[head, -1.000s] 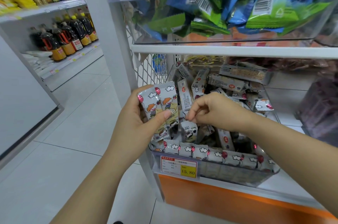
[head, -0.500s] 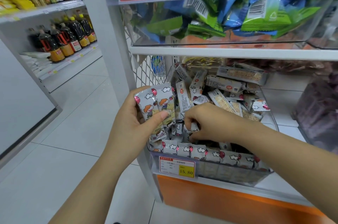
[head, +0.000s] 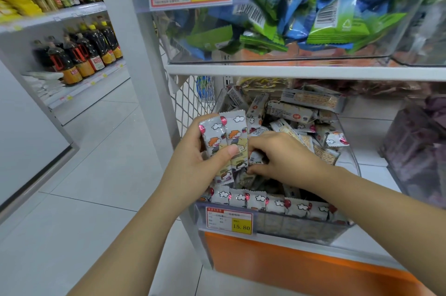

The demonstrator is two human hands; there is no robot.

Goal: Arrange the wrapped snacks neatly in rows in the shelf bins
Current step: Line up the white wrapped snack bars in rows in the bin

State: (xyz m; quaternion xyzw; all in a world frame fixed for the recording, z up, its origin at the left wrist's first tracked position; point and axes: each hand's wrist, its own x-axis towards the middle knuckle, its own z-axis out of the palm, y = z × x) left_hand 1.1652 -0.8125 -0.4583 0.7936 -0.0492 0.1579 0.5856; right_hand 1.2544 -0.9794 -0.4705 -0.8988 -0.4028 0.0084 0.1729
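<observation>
While left hand [head: 193, 165] grips snack bundle [head: 225, 141] | right fingers [head: 259, 144] pinch adjacent snack [head: 255, 158]

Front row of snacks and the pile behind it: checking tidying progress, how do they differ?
The front row stands upright, side by side at the front; the pile lies jumbled at all angles. The front row shows cloud-and-balloon faces; the pile shows many printed backs. Both are wrapped snacks in one clear bin.
</observation>
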